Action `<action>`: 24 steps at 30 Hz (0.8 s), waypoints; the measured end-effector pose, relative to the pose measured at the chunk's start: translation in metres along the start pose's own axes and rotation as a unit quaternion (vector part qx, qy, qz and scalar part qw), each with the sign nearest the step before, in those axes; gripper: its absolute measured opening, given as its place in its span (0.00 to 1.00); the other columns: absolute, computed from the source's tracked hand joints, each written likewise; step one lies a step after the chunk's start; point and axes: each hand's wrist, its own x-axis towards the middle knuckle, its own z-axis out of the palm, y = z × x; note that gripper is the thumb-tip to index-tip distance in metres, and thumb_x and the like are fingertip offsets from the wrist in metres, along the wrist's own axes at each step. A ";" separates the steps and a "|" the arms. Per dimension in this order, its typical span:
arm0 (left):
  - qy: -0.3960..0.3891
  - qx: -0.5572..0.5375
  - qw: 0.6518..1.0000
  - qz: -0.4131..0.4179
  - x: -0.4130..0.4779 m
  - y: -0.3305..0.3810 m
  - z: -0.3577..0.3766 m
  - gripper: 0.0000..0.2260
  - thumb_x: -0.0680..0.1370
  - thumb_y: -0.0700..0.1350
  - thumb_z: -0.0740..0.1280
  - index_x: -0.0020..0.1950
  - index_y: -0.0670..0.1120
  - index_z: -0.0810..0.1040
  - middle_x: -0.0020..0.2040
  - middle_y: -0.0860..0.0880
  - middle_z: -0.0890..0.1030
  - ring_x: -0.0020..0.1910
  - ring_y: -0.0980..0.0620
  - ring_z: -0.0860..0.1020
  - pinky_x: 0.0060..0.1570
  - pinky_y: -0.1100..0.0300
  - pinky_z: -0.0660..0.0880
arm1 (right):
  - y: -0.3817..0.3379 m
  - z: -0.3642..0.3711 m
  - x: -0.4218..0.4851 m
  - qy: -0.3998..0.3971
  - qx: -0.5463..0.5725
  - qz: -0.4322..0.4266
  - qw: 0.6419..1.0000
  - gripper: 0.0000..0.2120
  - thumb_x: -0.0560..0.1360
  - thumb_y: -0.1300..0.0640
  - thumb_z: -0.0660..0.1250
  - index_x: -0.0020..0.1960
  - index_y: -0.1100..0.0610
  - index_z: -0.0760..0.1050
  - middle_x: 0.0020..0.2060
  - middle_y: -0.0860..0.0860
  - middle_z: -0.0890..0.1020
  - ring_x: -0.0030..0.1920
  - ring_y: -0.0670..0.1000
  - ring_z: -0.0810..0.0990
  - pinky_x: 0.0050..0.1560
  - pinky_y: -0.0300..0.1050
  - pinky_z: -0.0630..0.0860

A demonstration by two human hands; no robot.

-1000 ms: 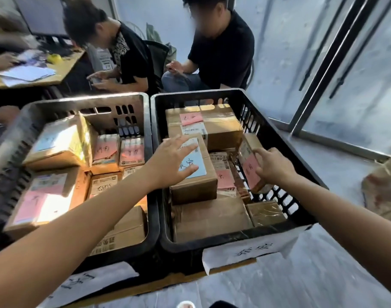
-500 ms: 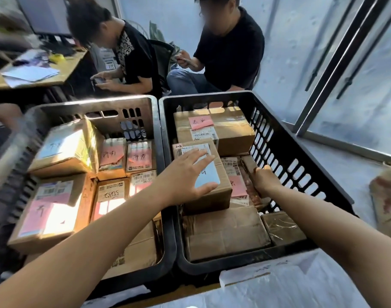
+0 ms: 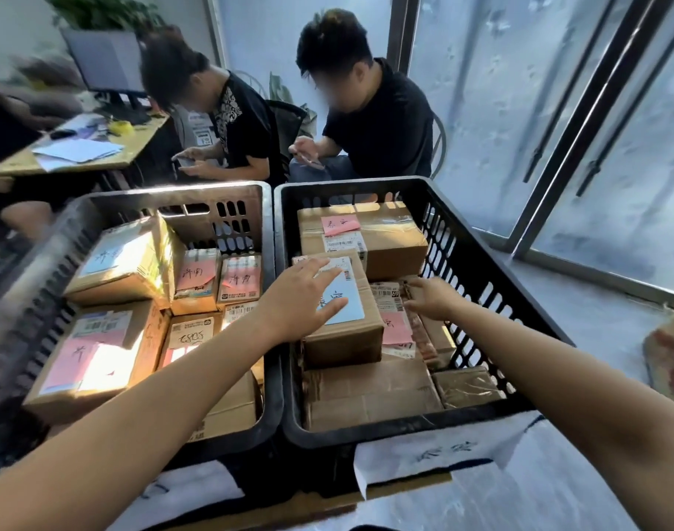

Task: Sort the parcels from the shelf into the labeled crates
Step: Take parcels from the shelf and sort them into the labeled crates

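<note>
Two black plastic crates stand side by side, each with a white paper label on its front. The right crate [image 3: 477, 239] holds several brown cardboard parcels. My left hand [image 3: 300, 297] rests with spread fingers on top of a small box with a blue label [image 3: 346, 339]. My right hand [image 3: 429, 298] hovers with relaxed fingers, holding nothing, just above a flat parcel with a pink note [image 3: 394, 329] and a slim parcel [image 3: 433, 339] lying along the crate's right wall. A larger box with a pink note [image 3: 389, 239] sits at the back. The left crate [image 3: 228, 195] is packed with labelled parcels.
Two people in black shirts sit right behind the crates, looking at phones. A desk [image 3: 71, 162] with papers and a monitor is at the far left. Glass doors with black frames [image 3: 580, 120] run along the right, and a sack [image 3: 668, 358] lies on the floor there.
My right hand has let go of the slim pink-noted parcel, which now lies by the right crate's wall. My left hand stays on the blue-labelled box. The view has tilted upward.
</note>
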 end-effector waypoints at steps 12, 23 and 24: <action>0.045 -0.014 0.984 -0.171 -0.041 0.020 -0.018 0.23 0.80 0.53 0.58 0.73 0.46 0.63 0.74 0.46 0.63 0.73 0.48 0.60 0.71 0.56 0.56 | -0.077 -0.042 -0.077 0.095 0.033 -0.265 0.959 0.34 0.74 0.42 0.66 0.75 0.50 0.57 0.72 0.55 0.63 0.73 0.59 0.54 0.72 0.57 0.57; 0.074 0.027 0.911 -0.405 -0.195 0.017 -0.049 0.24 0.81 0.54 0.55 0.74 0.47 0.60 0.74 0.46 0.62 0.73 0.48 0.60 0.70 0.57 0.56 | -0.183 -0.006 -0.146 0.016 0.039 -0.458 0.888 0.34 0.74 0.41 0.64 0.75 0.48 0.55 0.74 0.55 0.58 0.75 0.58 0.48 0.75 0.56 0.47; 0.083 0.028 0.902 -0.422 -0.210 0.021 -0.052 0.24 0.81 0.54 0.56 0.74 0.46 0.61 0.74 0.45 0.62 0.73 0.48 0.60 0.70 0.58 0.56 | -0.193 -0.001 -0.154 0.004 0.033 -0.468 0.883 0.35 0.74 0.41 0.64 0.75 0.48 0.55 0.74 0.55 0.57 0.75 0.59 0.48 0.75 0.56 0.48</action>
